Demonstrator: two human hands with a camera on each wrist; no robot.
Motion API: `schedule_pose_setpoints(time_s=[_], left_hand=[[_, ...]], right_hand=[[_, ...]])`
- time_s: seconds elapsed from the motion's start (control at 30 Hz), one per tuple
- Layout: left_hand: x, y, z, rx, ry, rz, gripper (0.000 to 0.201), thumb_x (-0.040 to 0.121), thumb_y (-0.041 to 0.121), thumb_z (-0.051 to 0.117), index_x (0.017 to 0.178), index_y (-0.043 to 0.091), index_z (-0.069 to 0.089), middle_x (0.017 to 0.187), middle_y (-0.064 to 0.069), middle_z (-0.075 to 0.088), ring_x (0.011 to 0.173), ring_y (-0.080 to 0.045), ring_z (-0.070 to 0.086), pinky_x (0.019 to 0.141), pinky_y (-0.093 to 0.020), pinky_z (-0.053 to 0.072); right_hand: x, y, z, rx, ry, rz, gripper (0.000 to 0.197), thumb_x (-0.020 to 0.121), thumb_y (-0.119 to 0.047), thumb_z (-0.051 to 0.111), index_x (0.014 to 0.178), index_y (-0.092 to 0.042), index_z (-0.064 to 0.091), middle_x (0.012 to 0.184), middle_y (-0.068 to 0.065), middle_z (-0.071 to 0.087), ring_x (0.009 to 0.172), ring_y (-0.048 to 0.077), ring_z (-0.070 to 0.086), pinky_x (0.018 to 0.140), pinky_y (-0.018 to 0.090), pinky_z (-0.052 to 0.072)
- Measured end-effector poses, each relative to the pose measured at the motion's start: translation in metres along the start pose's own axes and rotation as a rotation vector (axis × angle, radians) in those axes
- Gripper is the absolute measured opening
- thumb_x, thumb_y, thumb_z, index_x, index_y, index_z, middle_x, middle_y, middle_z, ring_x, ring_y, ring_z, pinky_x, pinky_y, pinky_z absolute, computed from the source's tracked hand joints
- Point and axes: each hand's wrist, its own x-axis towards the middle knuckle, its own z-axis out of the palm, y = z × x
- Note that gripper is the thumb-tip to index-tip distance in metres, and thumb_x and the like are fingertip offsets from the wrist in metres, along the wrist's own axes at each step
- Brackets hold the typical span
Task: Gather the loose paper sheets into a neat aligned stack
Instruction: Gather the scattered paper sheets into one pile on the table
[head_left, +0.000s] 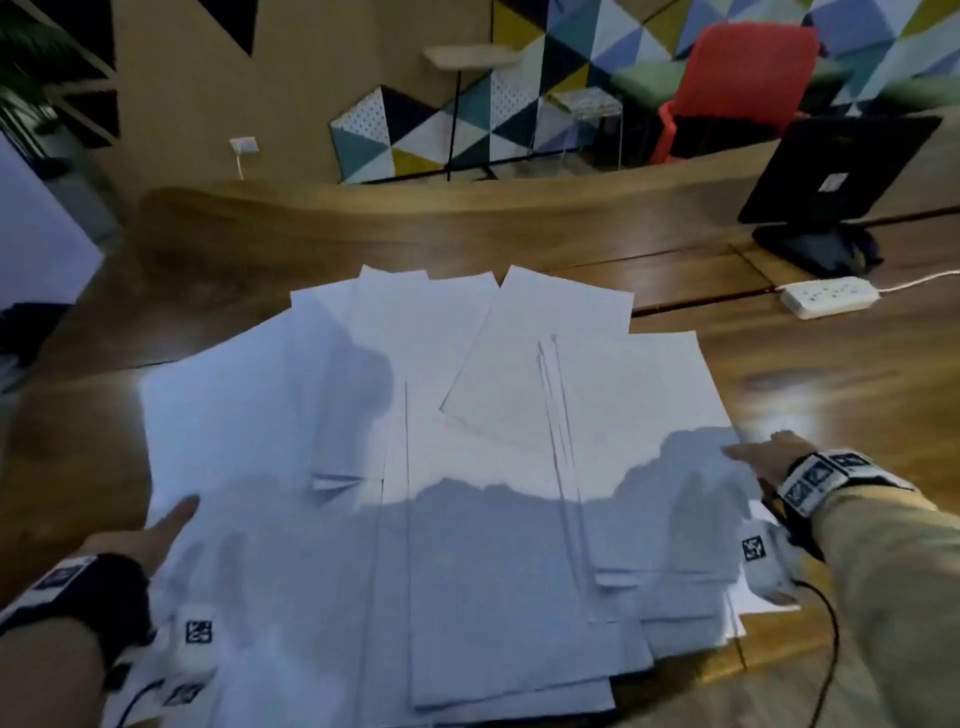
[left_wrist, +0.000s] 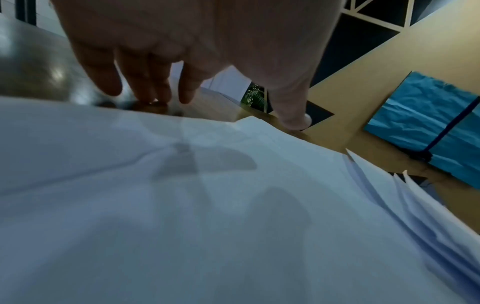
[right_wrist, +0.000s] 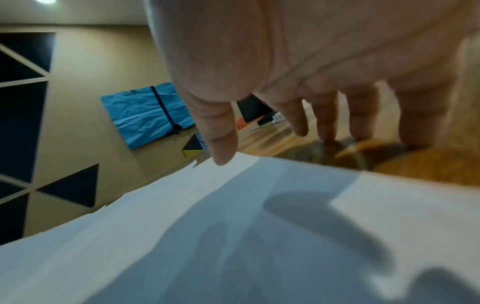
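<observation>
- White paper sheets (head_left: 415, 467) spread in a messy fan over the wooden table (head_left: 831, 374), lying on top of each other at many angles.
- Far sheets pointing away in different ways, near sheets in shadow at the table's close edge.
- Left hand (head_left: 156, 530) at the left side of the spread, fingers straight and a little apart, gripping nothing.
- In the left wrist view, left fingertips (left_wrist: 153, 90) reaching down to the shiny table just past the paper's edge, thumb off to the side near a sheet corner; touching or not, cannot tell.
- Right hand (head_left: 774, 457) at the right side of the spread, fingers straight and loose, gripping nothing.
- In the right wrist view, right fingers (right_wrist: 327, 123) pointing down at the table just beyond the sheets, thumb just above the paper's edge.
- Band with black and white squares around each wrist.
- Black screen on a stand (head_left: 831, 171) far back on the right of the table.
- White power strip (head_left: 831, 296) near the stand, well apart from the sheets.
- Red chair (head_left: 748, 88) behind the table, in front of a wall with coloured triangles.
- Blue wrapped thing (left_wrist: 426, 127) against the brown wall.
</observation>
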Motion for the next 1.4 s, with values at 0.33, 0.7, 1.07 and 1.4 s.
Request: schedule_pose_setpoints(time_s=[0.33, 0.7, 1.07, 1.4], left_hand=[[-0.057, 0.068, 0.018, 0.233, -0.053, 0.15, 0.11, 0.044, 0.074, 0.068, 0.116, -0.008, 0.051, 0.102, -0.029, 0.064, 0.077, -0.04, 0.063, 0.066, -0.045, 0.056], [-0.062, 0.101, 0.052, -0.095, -0.127, 0.297, 0.09, 0.048, 0.062, 0.077, 0.118, 0.01, 0.057, 0.117, -0.013, 0.065, 0.102, -0.033, 0.061, 0.086, -0.04, 0.048], [-0.058, 0.122, 0.08, -0.165, -0.294, 0.336, 0.071, 0.065, 0.042, 0.075, 0.121, 0.005, 0.053, 0.118, -0.011, 0.063, 0.106, -0.031, 0.06, 0.09, -0.037, 0.046], [-0.015, 0.131, 0.083, -0.289, -0.359, 0.298, 0.062, 0.071, 0.045, 0.065, 0.115, 0.002, 0.059, 0.118, -0.02, 0.064, 0.107, -0.037, 0.06, 0.099, -0.051, 0.044]], right_hand=[[-0.003, -0.04, 0.036, -0.175, 0.014, -0.005, 0.085, 0.075, -0.051, 0.067, 0.136, 0.002, 0.038, 0.135, 0.024, 0.049, 0.118, 0.038, 0.05, 0.094, 0.041, 0.043], [0.024, -0.085, 0.055, -0.05, 0.0, -0.045, 0.107, 0.049, -0.073, 0.065, 0.138, -0.019, 0.038, 0.134, 0.015, 0.049, 0.113, 0.036, 0.053, 0.095, 0.046, 0.047], [0.018, -0.132, 0.074, -0.032, -0.078, -0.108, 0.072, 0.07, -0.034, 0.076, 0.128, -0.003, 0.048, 0.125, 0.017, 0.058, 0.105, 0.033, 0.056, 0.078, 0.033, 0.042], [0.021, -0.154, 0.073, 0.088, -0.048, -0.107, 0.074, 0.069, -0.041, 0.074, 0.125, 0.0, 0.048, 0.102, 0.013, 0.057, 0.091, 0.033, 0.056, 0.081, 0.04, 0.048]])
